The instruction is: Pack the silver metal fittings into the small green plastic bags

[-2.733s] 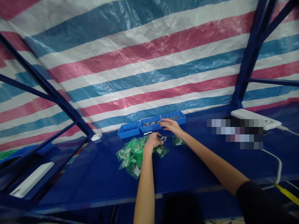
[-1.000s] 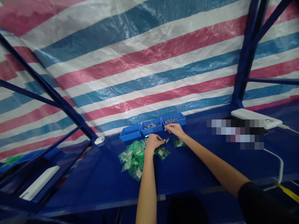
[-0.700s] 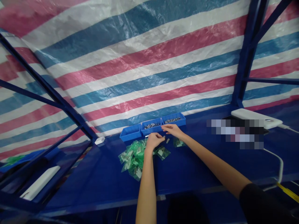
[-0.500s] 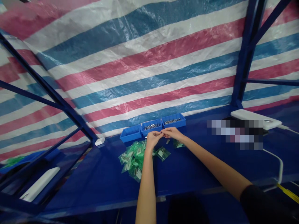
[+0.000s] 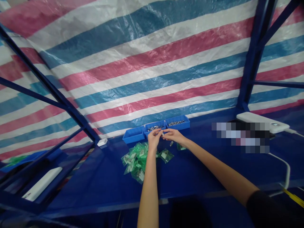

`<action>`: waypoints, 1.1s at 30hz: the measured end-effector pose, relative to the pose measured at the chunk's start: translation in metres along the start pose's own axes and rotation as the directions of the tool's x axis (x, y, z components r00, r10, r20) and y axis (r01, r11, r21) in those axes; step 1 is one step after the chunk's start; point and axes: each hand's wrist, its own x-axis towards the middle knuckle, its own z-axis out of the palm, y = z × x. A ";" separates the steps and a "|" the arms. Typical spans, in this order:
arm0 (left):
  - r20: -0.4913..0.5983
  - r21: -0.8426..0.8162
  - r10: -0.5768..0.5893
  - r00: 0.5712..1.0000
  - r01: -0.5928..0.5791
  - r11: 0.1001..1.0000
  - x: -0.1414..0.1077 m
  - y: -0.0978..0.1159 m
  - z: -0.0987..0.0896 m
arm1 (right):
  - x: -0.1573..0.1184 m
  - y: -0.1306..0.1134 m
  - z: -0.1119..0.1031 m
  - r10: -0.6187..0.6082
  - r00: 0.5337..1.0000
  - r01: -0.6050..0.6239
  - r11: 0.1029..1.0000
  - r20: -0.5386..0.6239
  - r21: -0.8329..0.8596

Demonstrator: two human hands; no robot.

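Note:
My left hand (image 5: 154, 138) and my right hand (image 5: 174, 136) meet fingertip to fingertip above the table, both closed in a pinch. Between them shows a small whitish piece (image 5: 162, 133), too small to tell its kind. Just beyond the fingers stand two blue bins of small metal parts, a middle bin (image 5: 155, 124) and a right bin (image 5: 184, 126). A loose metal cylinder (image 5: 171, 143) lies under my right hand. Green-tinted plastic packets (image 5: 136, 158) are heaped left of my left forearm. One single packet (image 5: 166, 156) lies between the forearms, and another packet (image 5: 180, 147) is partly behind my right wrist.
A third blue bin (image 5: 133, 135) stands at the left of the row. A white adapter (image 5: 102, 142) sits by the left frame post. At the right lie a white power bank (image 5: 263, 122) with a cable and a blurred-out object. Striped sheeting (image 5: 152, 63) hangs behind the table.
The fingertips have shifted slightly, and the whitish piece now shows between them. The whole view has moved a little with the head.

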 end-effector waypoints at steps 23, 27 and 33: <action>0.327 0.784 -0.196 0.925 -0.150 0.602 -0.021 0.002 0.003 | 0.023 0.014 -0.018 -0.186 0.955 0.147 0.974 -0.233 -0.174; 0.356 0.720 -0.174 0.918 -0.152 0.677 -0.018 -0.005 0.004 | 0.025 0.008 -0.007 -0.252 0.956 0.256 0.967 -0.148 0.007; 0.223 0.426 -0.014 0.975 -0.085 0.901 -0.007 -0.014 0.001 | 0.018 0.015 -0.012 -0.129 0.985 0.101 0.970 -0.118 -0.222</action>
